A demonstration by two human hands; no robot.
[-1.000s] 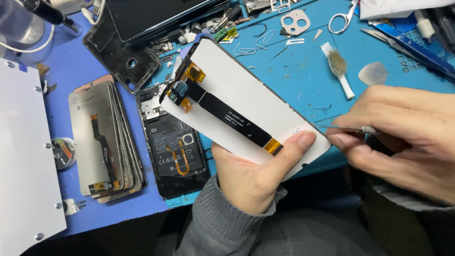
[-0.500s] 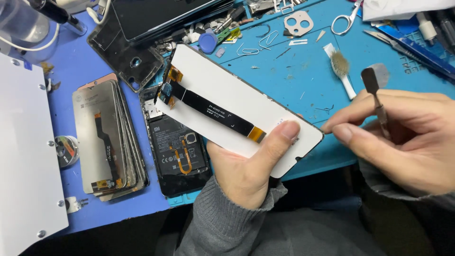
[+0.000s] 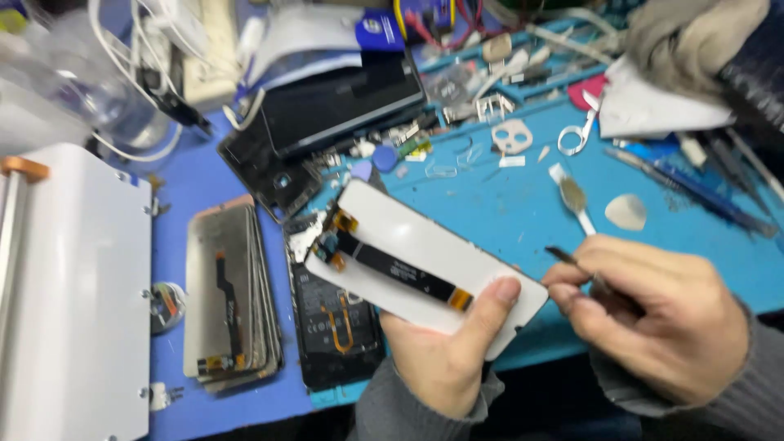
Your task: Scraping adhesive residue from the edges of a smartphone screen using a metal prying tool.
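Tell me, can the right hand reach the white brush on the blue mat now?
Probably yes. The right hand is just below the white brush, and nothing lies between them on the blue mat. But it already holds a thin dark tool.

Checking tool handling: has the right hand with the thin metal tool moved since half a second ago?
Yes. The right hand dropped its thin metal tool from upright to level, tip now near the white screen panel.

1. Stack of screen panels [image 3: 231, 298] on blue mat [image 3: 523, 196], left.
2. Opened phone body [image 3: 335, 327] beside stack.
3. White metal plate [image 3: 73, 294] far left.
4. Scissors [image 3: 578, 131], white brush [image 3: 573, 198], pale pick [image 3: 626, 211] upper right.
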